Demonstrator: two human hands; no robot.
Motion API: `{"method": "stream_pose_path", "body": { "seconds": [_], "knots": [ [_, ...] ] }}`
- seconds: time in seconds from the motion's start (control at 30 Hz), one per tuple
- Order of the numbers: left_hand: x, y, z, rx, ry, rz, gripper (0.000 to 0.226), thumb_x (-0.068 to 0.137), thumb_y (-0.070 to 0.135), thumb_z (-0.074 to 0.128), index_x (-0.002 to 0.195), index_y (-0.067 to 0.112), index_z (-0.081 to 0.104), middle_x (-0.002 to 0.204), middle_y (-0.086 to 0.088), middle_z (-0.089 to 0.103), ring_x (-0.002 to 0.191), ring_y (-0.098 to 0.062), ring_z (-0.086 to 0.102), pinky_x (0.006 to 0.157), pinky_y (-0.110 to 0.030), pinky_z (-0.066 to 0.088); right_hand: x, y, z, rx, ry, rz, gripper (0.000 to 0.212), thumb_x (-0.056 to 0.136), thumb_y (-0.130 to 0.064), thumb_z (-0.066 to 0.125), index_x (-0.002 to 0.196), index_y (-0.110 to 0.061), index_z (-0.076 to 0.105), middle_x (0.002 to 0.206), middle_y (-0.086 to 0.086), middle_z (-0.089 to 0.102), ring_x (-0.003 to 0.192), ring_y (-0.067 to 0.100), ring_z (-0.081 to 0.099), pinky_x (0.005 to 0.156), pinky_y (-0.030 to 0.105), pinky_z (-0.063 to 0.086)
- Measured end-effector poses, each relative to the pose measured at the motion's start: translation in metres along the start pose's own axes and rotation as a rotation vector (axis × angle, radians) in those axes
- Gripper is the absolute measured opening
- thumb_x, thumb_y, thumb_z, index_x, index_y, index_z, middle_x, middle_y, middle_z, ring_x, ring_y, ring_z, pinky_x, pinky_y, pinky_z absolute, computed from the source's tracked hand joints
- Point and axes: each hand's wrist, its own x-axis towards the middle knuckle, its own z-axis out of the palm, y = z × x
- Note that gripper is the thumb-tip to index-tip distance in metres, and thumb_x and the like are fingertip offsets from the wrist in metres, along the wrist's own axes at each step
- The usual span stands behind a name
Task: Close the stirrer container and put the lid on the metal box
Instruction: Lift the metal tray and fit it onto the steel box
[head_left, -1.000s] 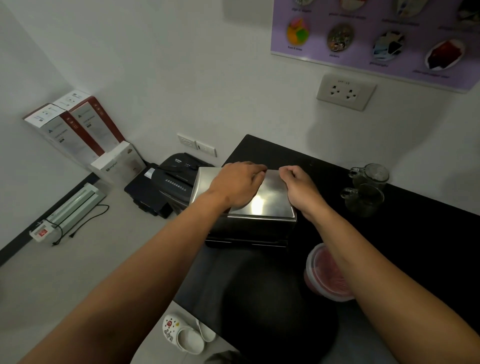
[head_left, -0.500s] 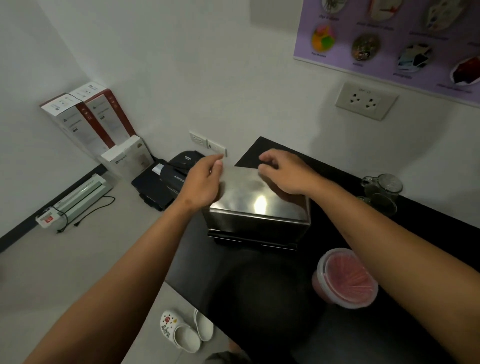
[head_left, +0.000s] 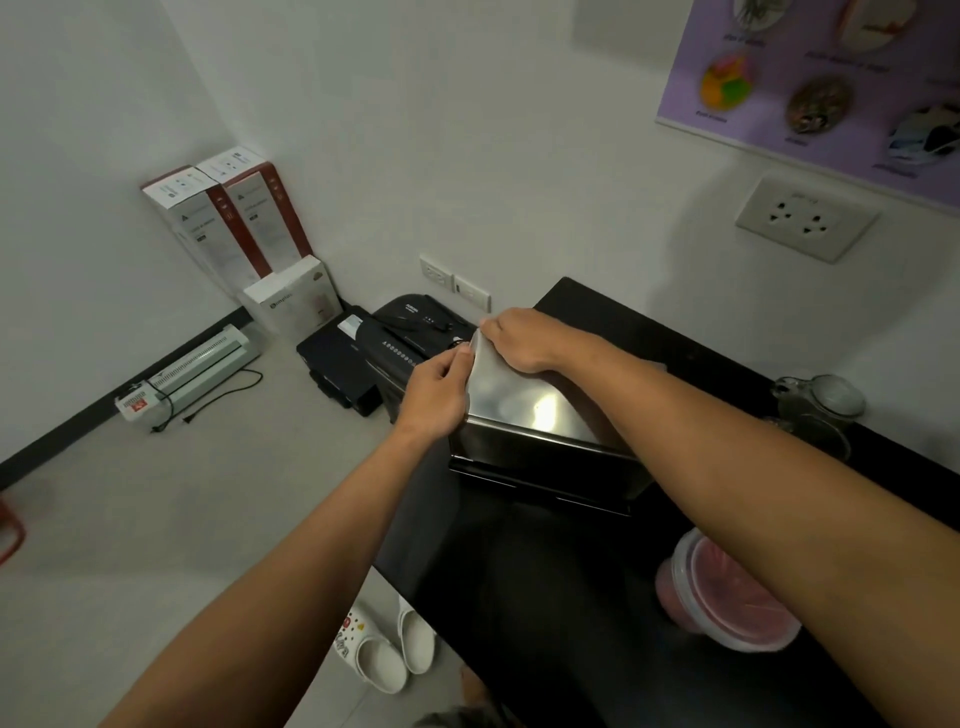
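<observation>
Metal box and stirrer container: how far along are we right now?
Done: the stirrer container sits on the black counter with its clear lid on. In hand: the lid lies on top of the metal box, with the left hand and right hand pinching its far left corner. Left: whether the lid is fully seated is unclear; then both hands let go.

Metal box (head_left: 540, 415) polished, mirror-glossy; counter (head_left: 571, 597) black, smooth; stirrer container (head_left: 727, 597) translucent, probably plastic.

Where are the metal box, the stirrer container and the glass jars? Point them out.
metal box (head_left: 540, 410): head view, shiny top lid.
stirrer container (head_left: 727, 597): head view, clear lid over pink stirrers.
glass jars (head_left: 826, 402): head view, the rear jar's lid.
</observation>
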Motion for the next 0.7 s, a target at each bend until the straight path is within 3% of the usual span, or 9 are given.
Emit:
{"method": "stream_pose_path", "body": {
  "seconds": [0.13, 0.27, 0.37, 0.47, 0.57, 0.63, 0.7],
  "knots": [
    [0.004, -0.003, -0.002, 0.005, -0.017, 0.025, 0.040, 0.105, 0.043, 0.050, 0.098, 0.014, 0.077, 0.096, -0.022, 0.074, 0.075, -0.012, 0.063, 0.072, -0.033, 0.050, 0.001, 0.002, 0.004, 0.005, 0.034, 0.002, 0.054, 0.109, -0.041, 0.024, 0.119, -0.009, 0.066, 0.117, 0.015, 0.065, 0.104, 0.031, 0.062, 0.091, 0.046, 0.049],
    [0.003, -0.005, -0.004, 0.020, -0.025, 0.038, 0.034, 0.106, 0.044, 0.051, 0.099, 0.030, 0.080, 0.092, 0.001, 0.079, 0.075, -0.001, 0.069, 0.068, -0.018, 0.054, -0.011, 0.007, 0.008, 0.139, 0.222, -0.085, 0.035, 0.107, -0.034, 0.039, 0.099, -0.016, 0.068, 0.092, 0.000, 0.066, 0.092, 0.026, 0.065, 0.078, 0.042, 0.050],
    [0.000, -0.004, -0.006, 0.008, -0.019, 0.048, 0.029, 0.107, 0.042, 0.051, 0.098, 0.046, 0.079, 0.097, 0.011, 0.081, 0.082, 0.001, 0.072, 0.072, -0.016, 0.055, -0.031, 0.011, 0.012, 0.140, 0.259, -0.183, 0.028, 0.106, -0.036, 0.046, 0.114, -0.019, 0.067, 0.106, -0.002, 0.067, 0.096, 0.019, 0.061, 0.080, 0.038, 0.048],
    [-0.007, -0.002, -0.008, -0.006, -0.051, 0.050, 0.032, 0.109, 0.036, 0.051, 0.101, 0.057, 0.073, 0.099, 0.028, 0.078, 0.089, 0.007, 0.073, 0.075, -0.012, 0.056, -0.059, 0.021, 0.017, 0.014, 0.246, -0.274, 0.027, 0.104, -0.040, 0.048, 0.115, -0.020, 0.061, 0.109, -0.005, 0.059, 0.105, 0.022, 0.056, 0.088, 0.039, 0.044],
    [-0.017, -0.003, -0.011, -0.001, -0.092, 0.051, 0.028, 0.110, 0.029, 0.051, 0.127, 0.047, 0.064, 0.101, 0.041, 0.073, 0.097, 0.014, 0.070, 0.076, -0.007, 0.054, -0.090, 0.039, 0.019, -0.070, 0.223, -0.262, 0.042, 0.103, -0.043, 0.049, 0.136, -0.017, 0.056, 0.144, 0.005, 0.055, 0.137, 0.029, 0.045, 0.113, 0.042, 0.034],
    [-0.023, -0.007, -0.015, 0.021, -0.129, 0.059, 0.032, 0.110, 0.029, 0.051, 0.136, 0.046, 0.057, 0.106, 0.043, 0.072, 0.101, 0.015, 0.069, 0.078, -0.006, 0.053, -0.112, 0.052, 0.018, -0.050, 0.202, -0.209, 0.050, 0.103, -0.044, 0.052, 0.147, -0.020, 0.050, 0.160, 0.003, 0.042, 0.152, 0.029, 0.029, 0.120, 0.041, 0.024],
    [-0.029, -0.012, -0.017, 0.053, -0.163, 0.073, 0.040, 0.109, 0.031, 0.052, 0.146, 0.044, 0.049, 0.111, 0.044, 0.070, 0.106, 0.017, 0.066, 0.081, -0.004, 0.052, -0.133, 0.066, 0.020, -0.011, 0.227, -0.172, 0.050, 0.102, -0.043, 0.057, 0.146, -0.020, 0.052, 0.160, 0.002, 0.042, 0.152, 0.026, 0.028, 0.118, 0.036, 0.024]
  ]
}}
